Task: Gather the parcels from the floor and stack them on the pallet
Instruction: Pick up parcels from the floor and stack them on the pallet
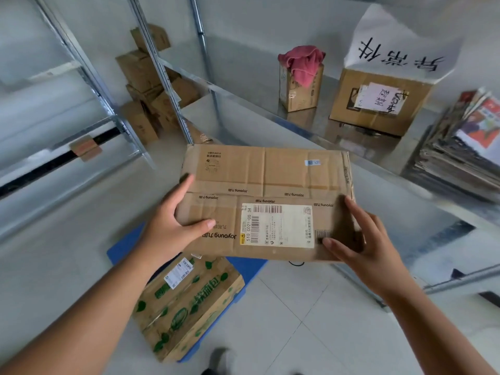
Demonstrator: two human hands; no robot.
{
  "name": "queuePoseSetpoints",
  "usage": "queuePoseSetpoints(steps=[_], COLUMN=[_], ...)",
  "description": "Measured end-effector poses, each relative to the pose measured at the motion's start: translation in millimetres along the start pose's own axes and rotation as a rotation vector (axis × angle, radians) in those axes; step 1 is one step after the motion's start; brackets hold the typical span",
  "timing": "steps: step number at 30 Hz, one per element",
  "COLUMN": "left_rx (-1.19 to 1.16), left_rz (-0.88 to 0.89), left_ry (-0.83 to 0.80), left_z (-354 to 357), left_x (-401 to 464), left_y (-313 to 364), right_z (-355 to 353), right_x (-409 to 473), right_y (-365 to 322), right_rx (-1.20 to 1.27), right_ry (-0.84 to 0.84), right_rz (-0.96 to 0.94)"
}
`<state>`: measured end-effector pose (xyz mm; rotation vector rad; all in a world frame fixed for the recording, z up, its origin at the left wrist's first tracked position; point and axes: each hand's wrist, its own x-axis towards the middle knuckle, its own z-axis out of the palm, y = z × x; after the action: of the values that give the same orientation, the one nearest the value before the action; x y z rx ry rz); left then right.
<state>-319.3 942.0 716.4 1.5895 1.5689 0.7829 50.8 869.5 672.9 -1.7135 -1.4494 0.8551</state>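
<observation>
Parcel one, a flat brown cardboard box (266, 201) with a white barcode shipping label (277, 226) on its top face, sits in our two hands, raised clear of the floor. Our left hand (173, 223) grasps the box's left edge, thumb lying across the top face and fingers spread along the side. Our right hand (362, 244) grasps the right near corner, thumb on top beside the label.

Below the held box, a blue plastic pallet (243, 269) lies on the pale tiled floor (297, 320). A second parcel, a brown cardboard carton printed with green leaves and characters (189, 304), rests on that pallet, below our left forearm.

Behind, a metal shelf (311, 131) carries a small open carton holding a pink cloth (303, 63), a larger carton under a white handwritten sheet (378, 101), and a stack of printed papers (465, 147). More brown boxes (148, 87) are piled at far left behind the shelf uprights.
</observation>
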Motion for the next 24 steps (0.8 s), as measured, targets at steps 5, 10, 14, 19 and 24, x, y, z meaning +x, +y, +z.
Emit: queuePoseSetpoints(steps=[5,10,14,19,24], left_rx=[0.015,0.056,0.115,0.165,0.221], left_rz=[-0.010,-0.011,-0.031,-0.087,-0.143], left_ry=[-0.148,-0.291,-0.377,-0.406,-0.382], left_z=[8.5,22.8,45.5,88.4,127.0], left_x=[67.5,146.7,211.6,270.8,295.0], left_y=[-37.7,-94.8,-161.3,-259.4,-351.0], right_z=[35.2,98.7,166.4,248.5,321.3], right_x=[20.8,43.3,71.6,113.2,141.3], right_y=[27.1,55.6,95.1,170.7,248.1], right_rx=[-0.062,-0.073,-0.033,0.006,0.056], right_ry=[0.026,0.102,0.130,0.124,0.072], right_rz=[0.096,0.259,0.358,0.429,0.474])
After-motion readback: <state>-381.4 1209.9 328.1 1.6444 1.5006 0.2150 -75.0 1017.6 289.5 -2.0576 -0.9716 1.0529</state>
